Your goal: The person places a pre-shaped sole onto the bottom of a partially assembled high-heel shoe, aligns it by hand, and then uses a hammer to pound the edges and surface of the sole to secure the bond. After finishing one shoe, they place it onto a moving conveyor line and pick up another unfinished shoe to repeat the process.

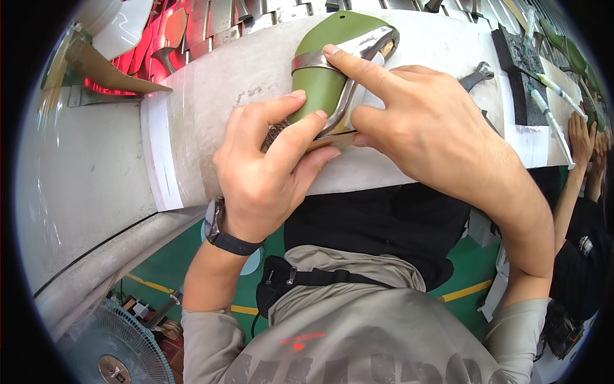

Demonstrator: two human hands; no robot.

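A green shoe-shaped piece (323, 89) with a small hole at its far end rests on the pale work surface, under both my hands. A shiny grey band (309, 61) crosses it, and a glossy grey rim runs down its right side. My left hand (262, 157) grips the near end, with fingertips on the green face and the thumb low at the near edge. My right hand (432, 118) lays its index fingertip on the band, while its thumb sits by the right lower edge. Part of a dark, rough-textured thing (275, 133) shows behind my left fingers.
Metal parts (256, 19) line the far edge, some red-lit at left. Right of my hand lie a dark metal piece (476, 75), a black foam block (521, 80) and syringes (551, 125). Another person's hand (582, 141) is at far right. A fan (115, 349) stands lower left.
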